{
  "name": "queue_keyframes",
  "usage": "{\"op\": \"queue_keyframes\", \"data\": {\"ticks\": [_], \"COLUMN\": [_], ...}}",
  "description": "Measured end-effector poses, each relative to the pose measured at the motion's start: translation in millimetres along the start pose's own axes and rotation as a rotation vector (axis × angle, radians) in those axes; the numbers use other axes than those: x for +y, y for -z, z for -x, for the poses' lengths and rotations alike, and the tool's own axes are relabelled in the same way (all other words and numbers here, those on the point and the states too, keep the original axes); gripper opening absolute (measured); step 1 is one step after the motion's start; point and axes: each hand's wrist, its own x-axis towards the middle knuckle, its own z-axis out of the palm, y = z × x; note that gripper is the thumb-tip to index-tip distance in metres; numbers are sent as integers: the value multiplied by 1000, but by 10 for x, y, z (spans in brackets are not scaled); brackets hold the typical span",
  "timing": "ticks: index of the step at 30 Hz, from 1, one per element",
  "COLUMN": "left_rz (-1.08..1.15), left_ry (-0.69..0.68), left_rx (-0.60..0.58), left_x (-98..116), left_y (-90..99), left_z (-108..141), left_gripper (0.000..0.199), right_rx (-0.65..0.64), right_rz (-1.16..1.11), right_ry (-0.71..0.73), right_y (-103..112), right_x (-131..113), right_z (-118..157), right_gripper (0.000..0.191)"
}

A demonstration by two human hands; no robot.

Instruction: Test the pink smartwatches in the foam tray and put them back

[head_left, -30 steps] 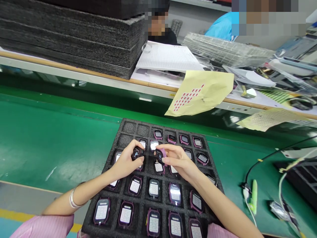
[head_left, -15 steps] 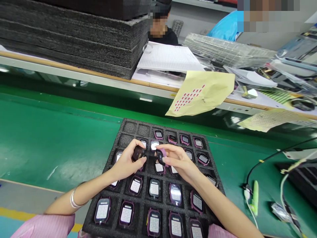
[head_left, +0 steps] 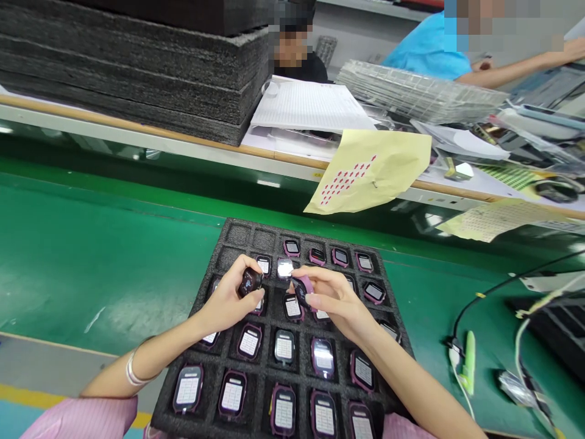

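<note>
A black foam tray [head_left: 214, 369] lies in front of me, its square pockets holding several purple-framed smartwatch bodies [head_left: 284, 346] with lit white screens. Above its middle, my left hand [head_left: 235, 292] pinches a dark, rounded watch-like piece [head_left: 251, 281] between thumb and fingers. Just to the right, a purple-framed smartwatch [head_left: 301, 291] is held tilted in my right hand [head_left: 336, 296], its dark face turned toward the left. The two held pieces are apart. My hands and forearms cover some of the pockets beneath.
Stacked black foam sheets [head_left: 137, 73] stand on the shelf at the back left, beside papers [head_left: 313, 107]. A yellow sheet [head_left: 370, 171] hangs over the shelf edge. At right on the green table [head_left: 91, 256] lie a green pen-like object [head_left: 469, 363] and cables. Two people are behind the shelf.
My hands have moved slightly apart. The dark piece in my left hand has turned, and the smartwatch in my right has shifted right. The blue-clad person's arm now reaches right.
</note>
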Motion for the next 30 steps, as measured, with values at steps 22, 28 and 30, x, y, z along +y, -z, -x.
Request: {"op": "queue_keyframes", "data": {"ticks": [22,28,30], "left_rz": [319,382,379], "left_ry": [230,225,213], "left_rx": [-179,-176,-172], "left_x": [24,11,8], "left_y": [-1,-7,-7], "left_z": [-95,-72,-72], "left_gripper": [36,39,39], "right_rx": [-48,51,56], "right_rz": [-251,-158,-122], "right_ry": [-228,-169,-146], "right_y": [-4,0,3], "right_x": [152,203,213], "right_z": [-96,-113,-111], "right_gripper": [40,41,40]}}
